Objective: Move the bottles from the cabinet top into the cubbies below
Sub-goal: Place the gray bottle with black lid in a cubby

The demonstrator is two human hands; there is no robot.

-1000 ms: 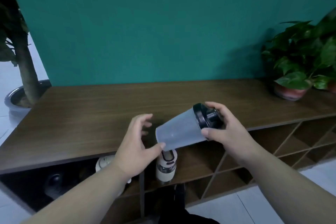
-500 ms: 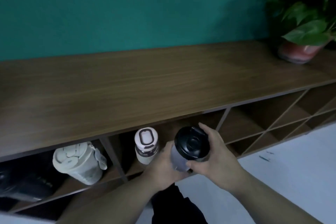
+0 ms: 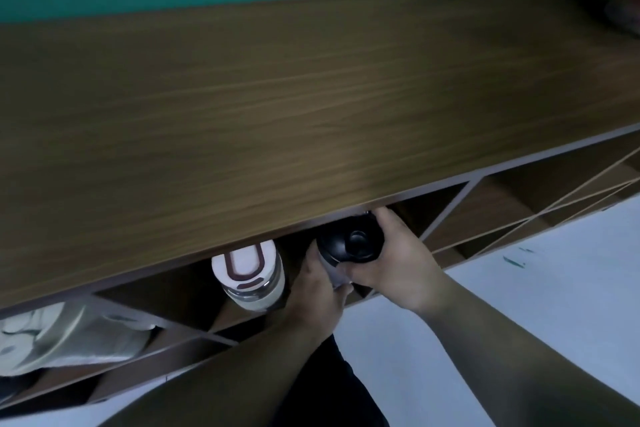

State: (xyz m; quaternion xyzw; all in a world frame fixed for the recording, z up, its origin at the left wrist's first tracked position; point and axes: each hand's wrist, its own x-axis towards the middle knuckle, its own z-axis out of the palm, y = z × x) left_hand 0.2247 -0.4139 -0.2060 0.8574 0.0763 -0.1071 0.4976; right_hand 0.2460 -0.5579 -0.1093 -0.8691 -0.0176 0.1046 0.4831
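The frosted shaker bottle with a black lid (image 3: pixel 349 243) sits at the mouth of a cubby just under the front edge of the wooden cabinet top (image 3: pixel 277 107). My right hand (image 3: pixel 398 263) wraps the lid from the right. My left hand (image 3: pixel 320 291) holds the pale body from below left; most of the body is hidden. In the same cubby, to the left, stands a white bottle with a brown-ringed lid (image 3: pixel 249 274). A cream jug-like bottle (image 3: pixel 62 336) lies in the cubby at far left.
Open wooden cubbies (image 3: pixel 485 215) with slanted dividers continue to the right. A white floor (image 3: pixel 536 288) lies below them. A dark plant pot (image 3: pixel 623 10) shows at the top right corner. The teal wall runs behind the cabinet.
Both hands have carried the shaker bottle down from above the cabinet top and forward into the cubby mouth. The view has dropped closer to the cabinet.
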